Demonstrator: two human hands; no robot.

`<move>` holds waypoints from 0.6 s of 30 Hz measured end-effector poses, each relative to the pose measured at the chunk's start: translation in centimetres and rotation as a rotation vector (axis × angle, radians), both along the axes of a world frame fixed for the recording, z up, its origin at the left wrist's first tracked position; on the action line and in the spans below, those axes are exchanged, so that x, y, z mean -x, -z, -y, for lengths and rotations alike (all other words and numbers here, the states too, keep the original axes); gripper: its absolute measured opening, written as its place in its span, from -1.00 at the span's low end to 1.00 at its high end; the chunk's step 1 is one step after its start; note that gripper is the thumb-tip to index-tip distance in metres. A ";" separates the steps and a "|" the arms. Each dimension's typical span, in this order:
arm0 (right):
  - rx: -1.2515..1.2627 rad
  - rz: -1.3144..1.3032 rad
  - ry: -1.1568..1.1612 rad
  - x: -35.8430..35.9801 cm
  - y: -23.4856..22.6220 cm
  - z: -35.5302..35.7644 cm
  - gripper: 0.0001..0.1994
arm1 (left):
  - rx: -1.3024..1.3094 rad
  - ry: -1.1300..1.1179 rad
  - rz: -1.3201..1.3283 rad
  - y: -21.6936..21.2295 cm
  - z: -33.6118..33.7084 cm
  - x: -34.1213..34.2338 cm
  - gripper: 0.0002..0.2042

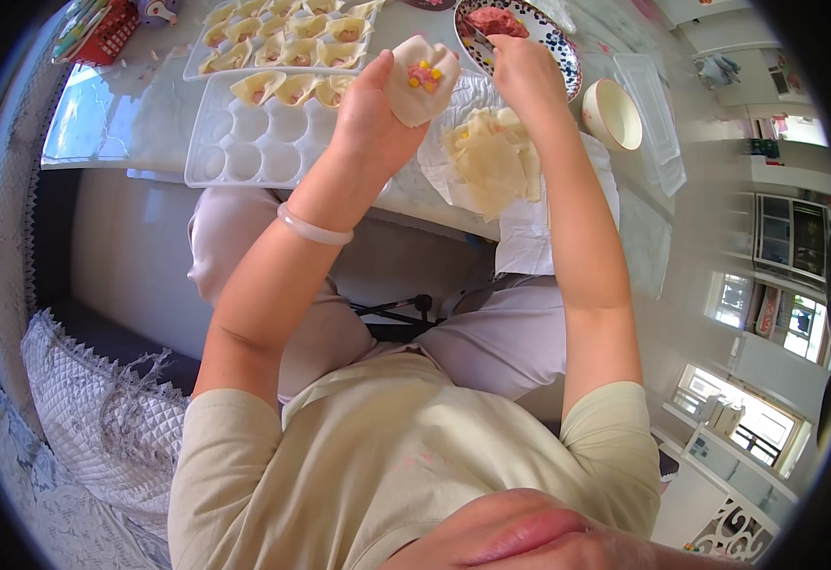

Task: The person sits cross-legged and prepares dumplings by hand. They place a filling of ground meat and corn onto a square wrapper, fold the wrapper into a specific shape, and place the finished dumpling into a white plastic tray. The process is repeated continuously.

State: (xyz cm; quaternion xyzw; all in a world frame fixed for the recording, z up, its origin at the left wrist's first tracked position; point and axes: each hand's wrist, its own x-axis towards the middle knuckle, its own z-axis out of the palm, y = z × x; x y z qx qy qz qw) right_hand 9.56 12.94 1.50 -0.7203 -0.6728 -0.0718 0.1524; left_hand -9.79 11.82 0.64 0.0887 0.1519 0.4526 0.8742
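I hold a dumpling wrapper (422, 81) flat on my left hand (377, 114). My fingers curl up under it like a little cup, so the filling (422, 74) sits in the middle and does not roll off. The filling is a small heap of pink meat with yellow bits.

My right hand (526, 71) is up at the spotted bowl (560, 43) of pink meat (496, 21). My fingers are pinched shut on something thin that reaches into the bowl, maybe a spoon, but I cannot tell what it is.

The stack of wrappers (491, 157) lies on white paper (529, 228) just below my right hand, close by so I can grab one fast. The white tray (244, 152) with round hollows is beside my left hand. Folded dumplings (292, 87) fill its top row, each in its own hollow so they do not stick. Another tray (282, 43) behind it is full. A small empty bowl (612, 114) stands to the right.
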 end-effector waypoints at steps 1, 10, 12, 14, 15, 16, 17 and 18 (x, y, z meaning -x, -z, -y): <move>-0.047 -0.015 -0.025 -0.7 0.5 0.0 -0.74 | -0.001 0.000 0.002 0.1 0.0 -0.1 -0.58; 0.392 -1.225 0.093 -2.7 -2.3 0.4 -0.65 | 0.045 -0.032 0.006 0.7 -0.6 -0.1 -0.60; 0.395 -1.225 0.009 -1.7 -3.8 2.1 -0.65 | 0.017 -0.064 -0.035 0.6 -0.7 -0.2 -0.57; 0.320 -1.082 -0.069 1.2 -4.7 4.4 -0.69 | 0.002 -0.087 -0.052 0.8 -0.7 -0.1 -0.57; 0.283 -0.990 -0.124 1.9 -4.5 5.4 -0.70 | -0.002 -0.080 -0.036 0.8 -0.7 -0.3 -0.57; 0.246 -0.903 -0.184 2.7 -4.2 6.3 -0.71 | -0.006 -0.076 -0.026 0.8 -0.7 -0.3 -0.58; 0.118 -0.658 -0.229 3.6 -3.8 7.2 -0.71 | 0.012 -0.078 -0.026 0.8 -0.6 -0.4 -0.58; -0.011 -0.411 -0.267 4.5 -3.5 8.2 -0.71 | 0.029 -0.076 -0.024 0.6 -0.5 -0.5 -0.58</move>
